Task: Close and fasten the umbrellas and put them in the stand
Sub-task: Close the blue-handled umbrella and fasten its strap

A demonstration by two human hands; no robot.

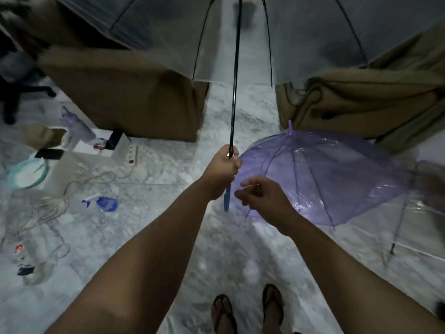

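Note:
My left hand (222, 168) grips the blue handle of an open clear umbrella (168, 32). Its black shaft rises up the middle of the view and its canopy spreads across the top. My right hand (262, 192) hovers just right of the handle with loosely curled fingers, holding nothing. An open purple umbrella (325, 174) lies on the floor behind my right hand. Another clear umbrella (428, 213) lies open at the right edge, partly cut off. No stand is in view.
Brown cloth-covered furniture stands at the back left (125, 97) and back right (361, 102), with a floor gap between. On the left floor lie a blue spray bottle (103, 203), tangled cables (48, 213), a power strip (131, 155) and a teal basin (29, 174). My sandalled feet are below.

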